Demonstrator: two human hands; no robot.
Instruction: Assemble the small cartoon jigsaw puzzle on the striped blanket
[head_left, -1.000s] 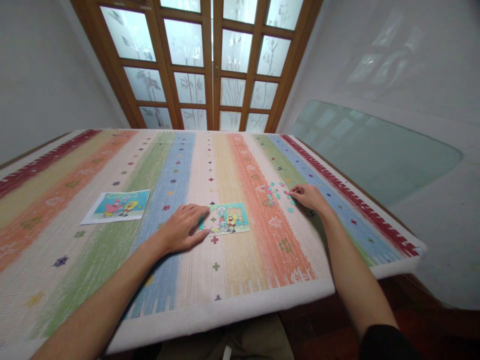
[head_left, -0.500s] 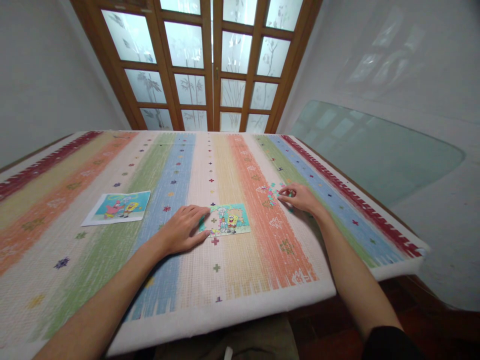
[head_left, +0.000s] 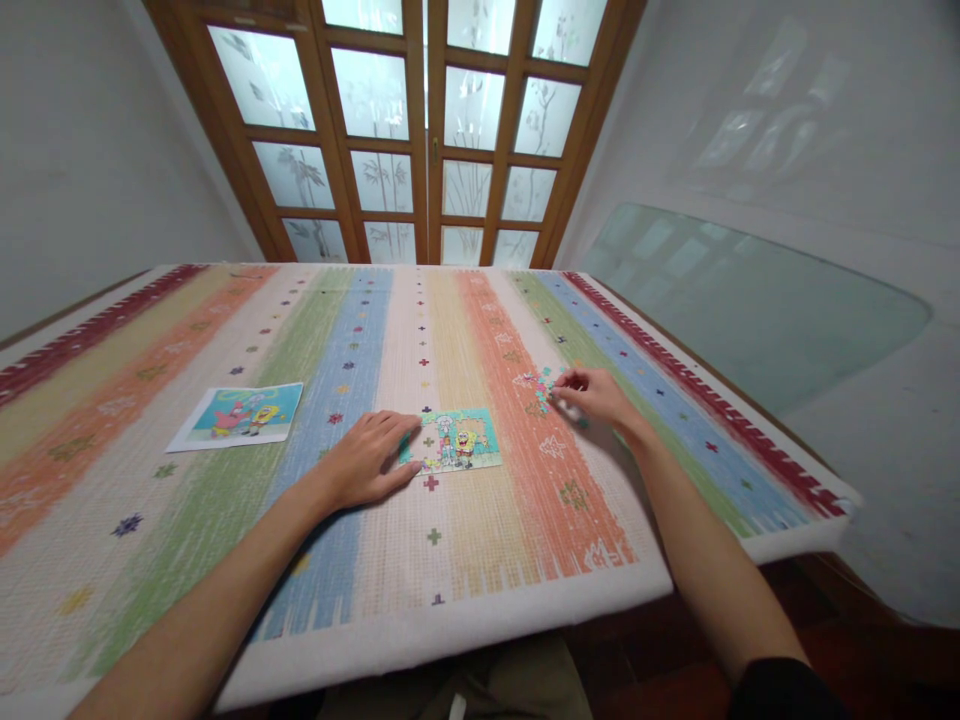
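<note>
A small cartoon jigsaw puzzle (head_left: 459,439) lies partly assembled on the striped tablecloth (head_left: 480,520). My left hand (head_left: 367,458) rests flat beside its left edge, fingertips touching it. My right hand (head_left: 596,396) reaches into a small pile of loose puzzle pieces (head_left: 541,385) to the right of the puzzle, fingers pinched over them. Whether a piece is between the fingers is too small to tell.
A printed reference picture (head_left: 238,416) with the same cartoon lies on the cloth at the left. Wooden doors with frosted glass (head_left: 427,130) stand behind the table. A glass sheet (head_left: 742,300) leans on the wall at the right. The table's near edge is below my arms.
My right hand has slid left from the blue-green stripe to the loose pieces and its fingers have drawn together. My left hand has stayed in place.
</note>
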